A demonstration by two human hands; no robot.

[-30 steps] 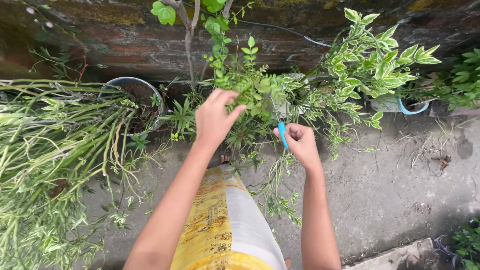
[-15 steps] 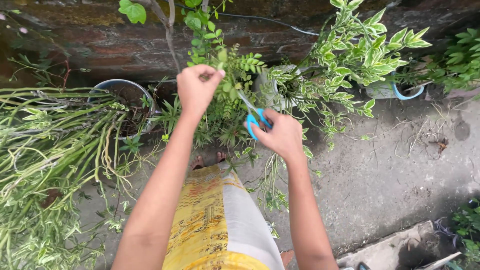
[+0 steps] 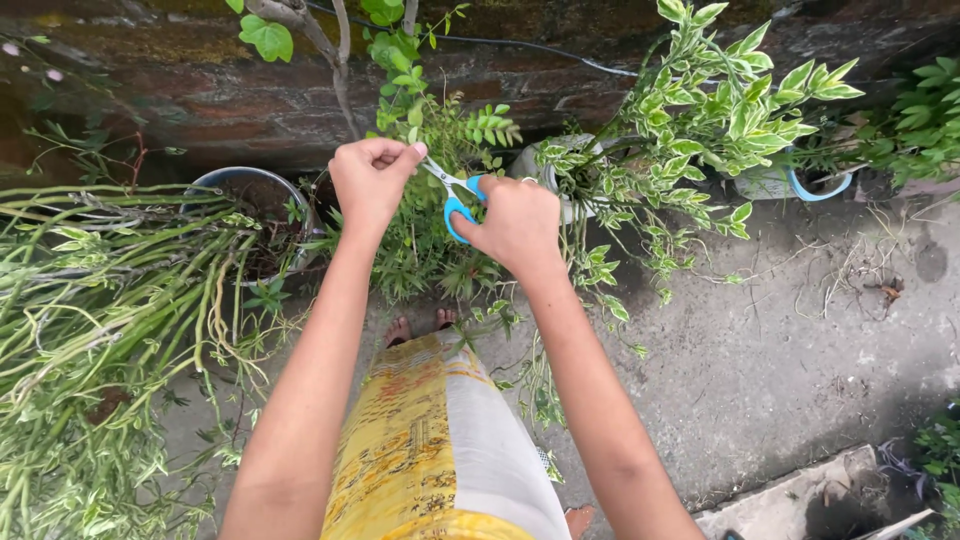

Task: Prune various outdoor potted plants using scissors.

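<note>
My right hand (image 3: 512, 222) grips blue-handled scissors (image 3: 452, 193), whose blades point left toward my left hand. My left hand (image 3: 369, 180) is closed around a thin green sprig of the small-leaved plant (image 3: 470, 130) just below the wall. The scissor tips sit right beside my left fingertips. Whether the blades touch the stem is too small to tell.
A mossy brick wall (image 3: 200, 90) runs along the top. A round pot of soil (image 3: 255, 205) stands left; long trailing stems (image 3: 100, 330) fill the far left. A variegated shrub (image 3: 720, 110) and blue-rimmed pot (image 3: 815, 185) are on the right. Concrete floor (image 3: 780, 360) lies right of me.
Both hands have risen toward the wall. The scissors swung from pointing up to pointing left at my left hand, which went from spread over leaves to pinched on a sprig.
</note>
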